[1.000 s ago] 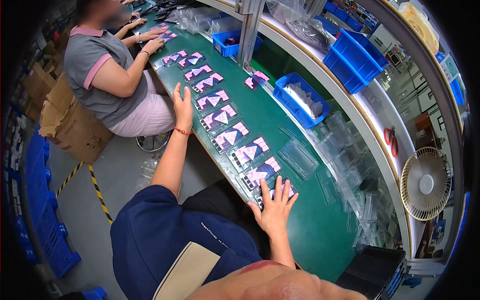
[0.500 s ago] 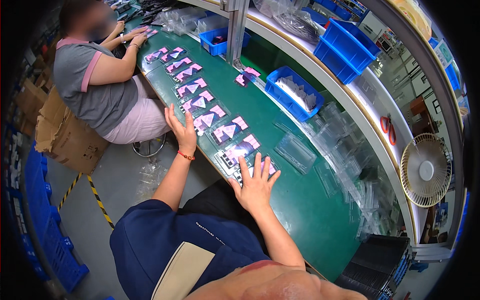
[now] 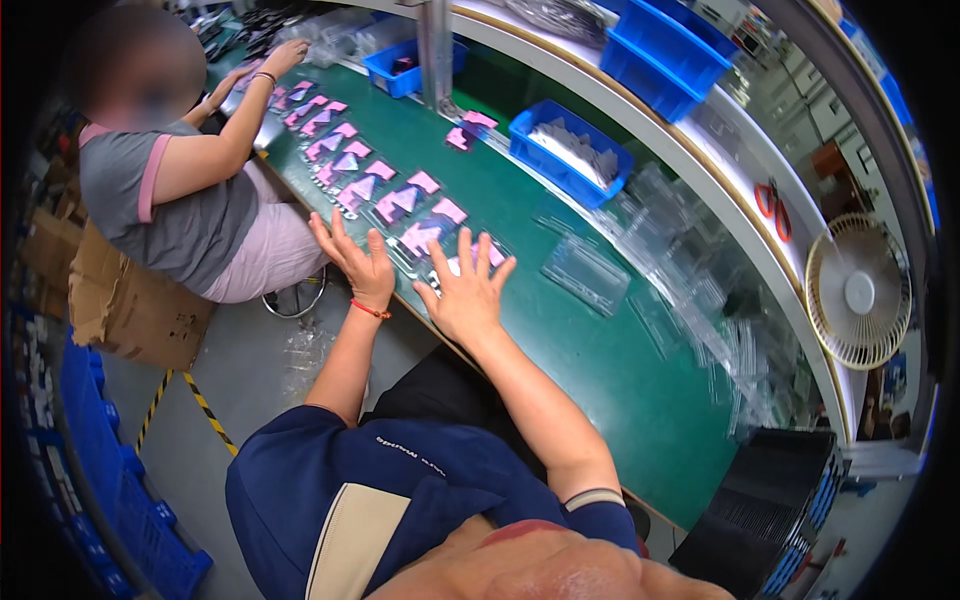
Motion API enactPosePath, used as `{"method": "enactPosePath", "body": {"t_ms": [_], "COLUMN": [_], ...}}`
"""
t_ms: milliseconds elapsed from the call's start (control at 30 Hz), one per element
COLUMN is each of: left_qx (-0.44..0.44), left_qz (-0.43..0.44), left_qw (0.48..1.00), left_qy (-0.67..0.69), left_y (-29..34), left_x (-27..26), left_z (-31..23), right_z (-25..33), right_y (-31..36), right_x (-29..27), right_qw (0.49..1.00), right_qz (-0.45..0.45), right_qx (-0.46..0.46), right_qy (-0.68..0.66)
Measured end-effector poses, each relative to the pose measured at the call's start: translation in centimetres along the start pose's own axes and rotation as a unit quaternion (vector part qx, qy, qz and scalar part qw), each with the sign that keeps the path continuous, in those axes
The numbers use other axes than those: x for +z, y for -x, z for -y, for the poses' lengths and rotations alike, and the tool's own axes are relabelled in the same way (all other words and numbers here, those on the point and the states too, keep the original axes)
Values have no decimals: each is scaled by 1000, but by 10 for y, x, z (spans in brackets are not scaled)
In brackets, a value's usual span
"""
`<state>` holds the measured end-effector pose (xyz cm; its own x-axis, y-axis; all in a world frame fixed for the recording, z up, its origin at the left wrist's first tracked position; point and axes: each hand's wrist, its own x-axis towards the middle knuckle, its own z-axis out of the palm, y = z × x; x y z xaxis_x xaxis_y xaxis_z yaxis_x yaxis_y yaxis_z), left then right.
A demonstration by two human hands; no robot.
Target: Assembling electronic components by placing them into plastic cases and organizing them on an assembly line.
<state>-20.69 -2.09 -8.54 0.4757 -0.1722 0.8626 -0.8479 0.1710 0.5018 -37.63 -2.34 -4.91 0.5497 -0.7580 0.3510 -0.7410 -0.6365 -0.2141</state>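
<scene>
A row of flat clear plastic packs with pink and purple printed inserts [image 3: 400, 202] runs along the near edge of the green table [image 3: 610, 400]. My right hand [image 3: 468, 295] lies over the nearest end of the row, fingers spread, partly covering the closest pack [image 3: 497, 255]. My left hand [image 3: 358, 270], a red beaded bracelet at its wrist, is held open at the table's edge beside the row. Its fingers are apart and nothing is in them. Whether the left fingertips touch a pack, I cannot tell.
Clear plastic trays [image 3: 587, 275] lie right of the row, with more heaped behind. A blue bin [image 3: 570, 155] holds pale pieces. A separate pink and purple pack [image 3: 470, 130] lies near the post. Black stacked trays [image 3: 755, 510] stand at right. A co-worker [image 3: 190, 190] sits at left.
My right hand has moved left and away from me, and the row of packs has shifted the same way along the table. The co-worker's hand has lifted. The view has shifted slightly.
</scene>
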Motion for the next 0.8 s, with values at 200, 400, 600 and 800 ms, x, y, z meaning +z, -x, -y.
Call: {"method": "enactPosePath", "body": {"t_ms": [200, 400, 600, 800], "left_qx": [11, 31, 98, 131], "left_qz": [-25, -20, -22, 208], "left_qw": [999, 999, 995, 946], "left_qy": [-44, -32, 25, 209], "left_y": [48, 48, 43, 51], "left_x": [13, 6, -8, -10], "left_z": [-3, -21, -80, -156], "right_z": [-33, -55, -136, -163], "right_y": [6, 41, 93, 177], "right_x": [25, -4, -46, -79], "right_qw": [998, 984, 975, 993], "right_qz": [-16, -126, -174, -114], "right_qx": [-47, -61, 92, -12], "right_qy": [-39, -108, 106, -40]}}
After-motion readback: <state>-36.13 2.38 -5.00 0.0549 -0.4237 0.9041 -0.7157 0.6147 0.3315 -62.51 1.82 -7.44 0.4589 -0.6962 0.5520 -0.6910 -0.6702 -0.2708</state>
